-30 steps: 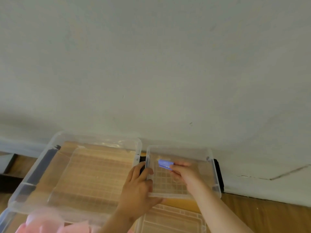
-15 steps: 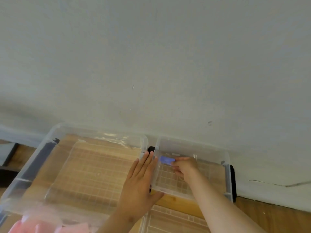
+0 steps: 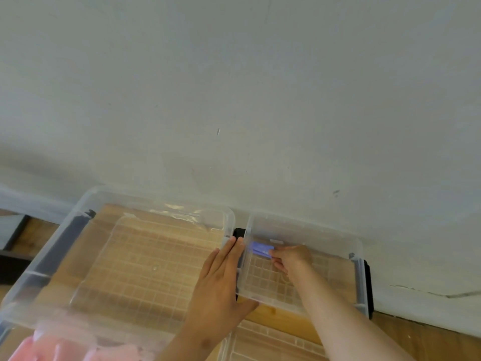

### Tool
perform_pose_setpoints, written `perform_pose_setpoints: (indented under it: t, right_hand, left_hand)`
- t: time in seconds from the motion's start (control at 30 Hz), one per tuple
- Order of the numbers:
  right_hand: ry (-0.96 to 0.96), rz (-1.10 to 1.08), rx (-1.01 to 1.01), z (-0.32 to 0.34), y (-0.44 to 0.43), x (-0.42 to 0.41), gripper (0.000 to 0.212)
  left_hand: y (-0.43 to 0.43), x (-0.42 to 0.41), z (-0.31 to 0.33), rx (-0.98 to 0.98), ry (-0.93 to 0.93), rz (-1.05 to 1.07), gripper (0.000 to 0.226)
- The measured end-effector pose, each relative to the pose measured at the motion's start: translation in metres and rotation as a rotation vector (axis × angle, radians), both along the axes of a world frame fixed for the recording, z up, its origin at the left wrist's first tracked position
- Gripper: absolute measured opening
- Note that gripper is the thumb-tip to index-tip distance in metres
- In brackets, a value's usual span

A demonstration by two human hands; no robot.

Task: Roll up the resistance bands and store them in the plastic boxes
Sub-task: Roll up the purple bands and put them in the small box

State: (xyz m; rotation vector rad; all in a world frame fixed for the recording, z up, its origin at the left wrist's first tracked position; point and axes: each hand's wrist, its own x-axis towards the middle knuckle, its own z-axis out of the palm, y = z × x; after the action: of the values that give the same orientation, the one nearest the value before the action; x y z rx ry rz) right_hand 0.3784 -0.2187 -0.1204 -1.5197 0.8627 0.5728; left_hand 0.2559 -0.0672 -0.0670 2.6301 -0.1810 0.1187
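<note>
A small clear plastic box stands against the wall at the right. My right hand reaches inside it and pinches a rolled purple resistance band near the box's far left corner. With straight fingers, my left hand presses flat against the outer left wall of this box. A larger clear plastic box stands just to the left. Pink bands show blurred through clear plastic at the bottom left.
A clear lid or box with a grid pattern lies in front of the small box on the wooden floor. The pale wall rises right behind both boxes. Black latches stick out from the small box's sides.
My left hand has let go of the small box's rim and flattened against its side. My right hand with the purple band has stayed at the far left corner. The view shifted.
</note>
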Motion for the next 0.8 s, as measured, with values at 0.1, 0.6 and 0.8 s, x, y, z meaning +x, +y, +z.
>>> perform_pose_setpoints:
  t: [0.1, 0.6, 0.8]
  right_hand:
    - [-0.001, -0.049, 0.008, -0.0014, 0.0031, 0.0004, 0.024]
    - [0.015, -0.042, -0.006, -0.0040, 0.0036, 0.0000, 0.018]
    - [0.058, -0.085, 0.036, -0.0064, 0.0050, -0.0001, 0.022]
  left_hand:
    - [0.0000, -0.0001, -0.0001, -0.001, -0.001, -0.001, 0.102]
    - [-0.0008, -0.0004, 0.0000, -0.009, 0.003, 0.007, 0.102]
    - [-0.0002, -0.0004, -0.0001, -0.006, 0.009, 0.009, 0.102]
